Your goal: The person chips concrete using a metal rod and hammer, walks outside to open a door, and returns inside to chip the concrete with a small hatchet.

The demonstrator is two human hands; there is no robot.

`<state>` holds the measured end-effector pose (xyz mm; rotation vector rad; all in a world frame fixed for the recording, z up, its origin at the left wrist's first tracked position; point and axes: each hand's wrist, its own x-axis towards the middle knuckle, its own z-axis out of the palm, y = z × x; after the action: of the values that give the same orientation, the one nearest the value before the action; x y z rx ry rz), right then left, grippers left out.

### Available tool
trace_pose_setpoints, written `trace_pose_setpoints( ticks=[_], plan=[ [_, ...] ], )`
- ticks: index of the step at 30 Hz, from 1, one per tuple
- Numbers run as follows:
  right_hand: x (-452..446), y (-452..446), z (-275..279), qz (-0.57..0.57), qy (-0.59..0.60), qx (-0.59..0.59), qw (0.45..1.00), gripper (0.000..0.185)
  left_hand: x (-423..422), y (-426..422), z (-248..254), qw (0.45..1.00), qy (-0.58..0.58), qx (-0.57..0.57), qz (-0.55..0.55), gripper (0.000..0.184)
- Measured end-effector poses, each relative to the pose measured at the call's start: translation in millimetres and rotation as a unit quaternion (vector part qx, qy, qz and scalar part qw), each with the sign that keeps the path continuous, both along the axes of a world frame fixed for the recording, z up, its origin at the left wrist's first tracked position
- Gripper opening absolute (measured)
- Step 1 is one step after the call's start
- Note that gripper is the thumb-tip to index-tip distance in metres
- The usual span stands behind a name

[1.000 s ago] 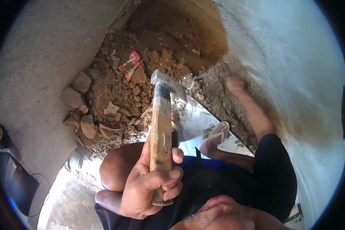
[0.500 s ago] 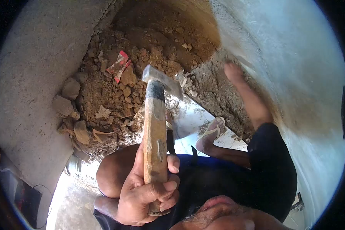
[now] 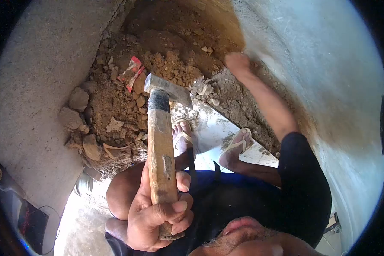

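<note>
A hammer [image 3: 161, 149] with a worn wooden handle stands upright close to the camera. My left hand [image 3: 151, 215] is wrapped round the lower end of its handle. Dark tape binds the handle below the grey metal head [image 3: 168, 90], which is held in the air. My right hand [image 3: 237, 64] is down at the rubble by the foot of the right wall, curled like a fist. Its fingertips are turned away, so what they hold, if anything, is hidden. Brown soil [image 3: 166, 64] with broken lumps lies around and beyond that hand.
A red and white wrapper [image 3: 133, 73] lies on the soil. Several larger stones [image 3: 78, 99] rest along the left concrete wall [image 3: 42, 85]. A pale curved wall [image 3: 328, 77] rises on the right. My sandalled feet [image 3: 237, 147] are on a white slab [image 3: 207, 128].
My right hand has moved left along the rubble, away from the right wall. The hammer in my left hand has shifted slightly left, uncovering more of my left foot.
</note>
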<state>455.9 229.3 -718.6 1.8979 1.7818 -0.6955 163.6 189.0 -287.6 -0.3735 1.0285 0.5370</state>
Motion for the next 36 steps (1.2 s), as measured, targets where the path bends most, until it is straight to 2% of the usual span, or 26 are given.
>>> trace_pose_setpoints(
  ticks=[3,6,7,8,9,10,11,14,16,17,18,19,20,21,23,25,28,31,32,33,34,36],
  plan=[
    [-5.8,4.3,-35.0,-0.052,0.003,0.029,0.998,0.026,5.0,3.6,1.2,1.000,0.015,-0.022,-0.015,0.091],
    [44.9,-59.8,-40.2,-0.149,-0.014,-0.013,0.989,0.028,6.4,3.7,0.0,0.999,0.025,-0.040,-0.026,0.090],
    [72.3,-93.3,-17.1,-0.001,-0.049,-0.105,0.993,0.032,4.7,4.2,-0.3,0.998,0.021,-0.047,-0.032,0.091],
    [112.2,-134.9,-26.1,0.017,-0.139,-0.250,0.958,0.030,3.1,4.6,-1.2,0.998,0.019,-0.052,-0.036,0.092],
    [151.5,-175.5,-34.6,0.059,-0.211,-0.398,0.891,0.028,1.0,4.3,-2.4,0.998,0.016,-0.056,-0.032,0.092],
    [192.8,-249.4,-50.5,0.156,-0.287,-0.260,0.909,0.020,-1.2,4.8,-3.2,0.998,0.012,-0.061,-0.033,0.093],
    [223.2,-256.5,-6.8,0.044,-0.226,-0.356,0.906,0.020,-1.5,5.1,-4.7,0.998,0.009,-0.060,-0.027,0.093],
    [217.8,-267.7,30.9,0.111,-0.244,-0.348,0.898,0.016,0.1,12.2,-3.4,0.998,0.020,-0.060,-0.026,0.088],
    [216.7,-254.6,41.3,0.158,-0.255,-0.332,0.894,0.016,0.0,14.0,-2.6,0.998,0.029,-0.054,-0.027,0.086],
    [191.9,-226.9,50.6,0.104,-0.183,-0.203,0.956,0.019,0.2,13.3,-3.0,0.998,0.032,-0.051,-0.024,0.085],
    [143.9,-180.6,65.3,0.047,-0.106,-0.069,0.991,0.022,0.0,13.7,-2.9,0.998,0.035,-0.048,-0.021,0.085],
    [106.9,-129.4,68.4,0.029,-0.089,-0.133,0.987,0.028,-0.7,14.3,-1.8,0.998,0.028,-0.048,-0.019,0.085],
    [80.2,-102.0,44.1,-0.009,-0.030,-0.097,0.995,0.030,-1.9,14.5,-0.5,0.999,0.021,-0.048,-0.015,0.086],
    [42.7,-64.4,47.8,-0.035,0.022,-0.004,0.999,0.028,-3.5,14.8,0.1,0.999,0.013,-0.049,-0.012,0.086],
    [-2.3,0.0,-0.7,-0.015,0.106,0.108,0.988,0.026,-6.5,12.8,-0.4,0.998,0.009,-0.058,0.002,0.088],
    [-40.1,58.7,-24.6,0.017,0.120,0.126,0.985,0.025,-4.0,7.1,-1.6,0.997,0.036,-0.056,0.034,0.094],
    [-69.4,104.0,-50.5,0.069,0.096,0.100,0.988,0.026,-7.4,7.9,-2.1,0.996,0.056,-0.059,0.045,0.093],
    [-36.0,71.8,-57.2,0.027,0.091,0.058,0.994,0.030,-18.5,10.1,0.5,0.995,0.055,-0.064,0.059,0.092],
    [-11.8,60.9,-44.5,0.044,0.024,-0.109,0.993,0.033,-23.4,11.7,0.7,0.994,0.054,-0.065,0.065,0.092],
    [-4.0,53.5,-25.6,0.058,-0.070,-0.173,0.981,0.033,-28.2,13.9,-0.4,0.994,0.051,-0.065,0.071,0.092],
    [14.0,43.9,3.8,0.152,-0.080,-0.262,0.950,0.031,-32.2,15.0,-0.8,0.993,0.052,-0.068,0.076,0.091],
    [48.6,23.9,9.2,0.188,-0.100,-0.261,0.942,0.030,-40.3,16.3,-1.9,0.993,0.052,-0.065,0.088,0.091]
  ],
)
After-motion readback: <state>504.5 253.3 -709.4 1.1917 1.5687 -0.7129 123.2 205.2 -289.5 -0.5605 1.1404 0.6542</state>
